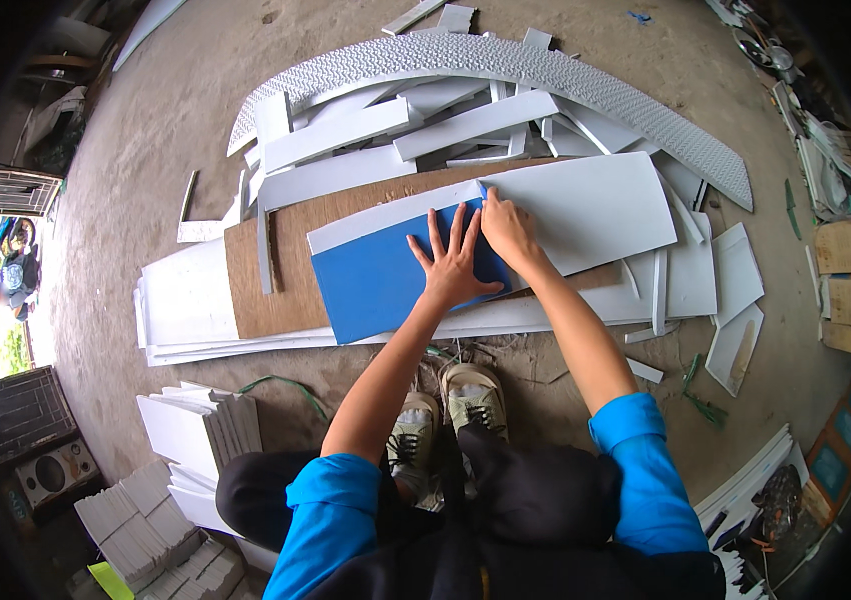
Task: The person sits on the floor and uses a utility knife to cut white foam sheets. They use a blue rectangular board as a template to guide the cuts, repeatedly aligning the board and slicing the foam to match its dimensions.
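Observation:
My left hand [453,262] lies flat with fingers spread on a blue rectangular board [365,285]. That board rests over a white foam-like sheet [595,215], whose strip shows past its far edge. My right hand [507,228] is closed round a blue utility knife [483,188], only partly visible. The knife's tip meets the white sheet by the blue board's far right corner. Under both lies a brown wooden board [280,255], on top of larger white sheets [185,295].
Beyond the boards, white offcuts [475,125] are heaped behind a curved textured strip [505,62]. Stacked white panels [195,430] stand at my left, near grey-white piles [140,515]. Cardboard boxes [843,275] are at the far right. My shoes [475,405] are close to the sheets' near edge.

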Demonstrator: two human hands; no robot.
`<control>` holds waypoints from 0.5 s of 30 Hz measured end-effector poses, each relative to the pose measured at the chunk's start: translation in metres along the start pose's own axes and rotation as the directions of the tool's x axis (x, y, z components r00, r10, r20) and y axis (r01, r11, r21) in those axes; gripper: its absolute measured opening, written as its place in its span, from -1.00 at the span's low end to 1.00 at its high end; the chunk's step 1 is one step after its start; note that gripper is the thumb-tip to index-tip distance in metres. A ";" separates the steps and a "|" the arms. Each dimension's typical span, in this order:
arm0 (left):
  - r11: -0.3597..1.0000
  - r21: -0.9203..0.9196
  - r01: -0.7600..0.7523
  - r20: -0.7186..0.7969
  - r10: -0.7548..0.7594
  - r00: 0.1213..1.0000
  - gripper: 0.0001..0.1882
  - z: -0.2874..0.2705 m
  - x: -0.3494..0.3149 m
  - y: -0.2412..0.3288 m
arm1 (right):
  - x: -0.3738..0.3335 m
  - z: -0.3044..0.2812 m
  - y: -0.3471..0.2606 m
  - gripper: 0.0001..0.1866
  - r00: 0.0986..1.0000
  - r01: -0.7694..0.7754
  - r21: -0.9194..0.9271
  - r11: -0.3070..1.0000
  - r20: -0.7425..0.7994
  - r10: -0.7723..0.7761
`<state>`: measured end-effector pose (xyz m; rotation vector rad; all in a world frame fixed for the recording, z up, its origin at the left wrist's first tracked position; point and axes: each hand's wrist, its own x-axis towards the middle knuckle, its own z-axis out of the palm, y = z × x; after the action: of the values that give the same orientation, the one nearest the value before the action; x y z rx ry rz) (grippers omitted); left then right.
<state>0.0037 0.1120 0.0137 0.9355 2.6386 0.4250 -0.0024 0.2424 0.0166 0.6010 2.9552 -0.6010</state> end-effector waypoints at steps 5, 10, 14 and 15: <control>1.000 0.017 0.009 0.056 -0.009 0.998 0.25 -0.003 0.002 0.004 | 0.007 -0.001 -0.003 -0.71 1.000 -0.026 0.000 1.000 0.008 0.026; 1.000 -0.011 -0.015 -0.028 0.015 0.999 0.27 0.005 0.003 0.003 | 0.004 -0.010 0.000 -0.73 0.995 -0.036 0.024 0.999 0.090 0.034; 1.000 -0.008 0.000 -0.043 -0.001 0.999 0.27 0.005 0.002 0.000 | -0.055 -0.015 0.007 -0.75 0.973 -0.109 0.073 0.991 0.210 0.092; 1.000 0.003 0.010 -0.042 -0.010 0.999 0.28 0.005 0.001 -0.002 | -0.076 -0.014 0.011 -0.76 0.968 -0.087 0.047 0.995 0.241 0.073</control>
<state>0.0035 0.1122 0.0085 0.9233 2.6814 0.4425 0.0718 0.2298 0.0359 0.6029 2.6847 -0.6993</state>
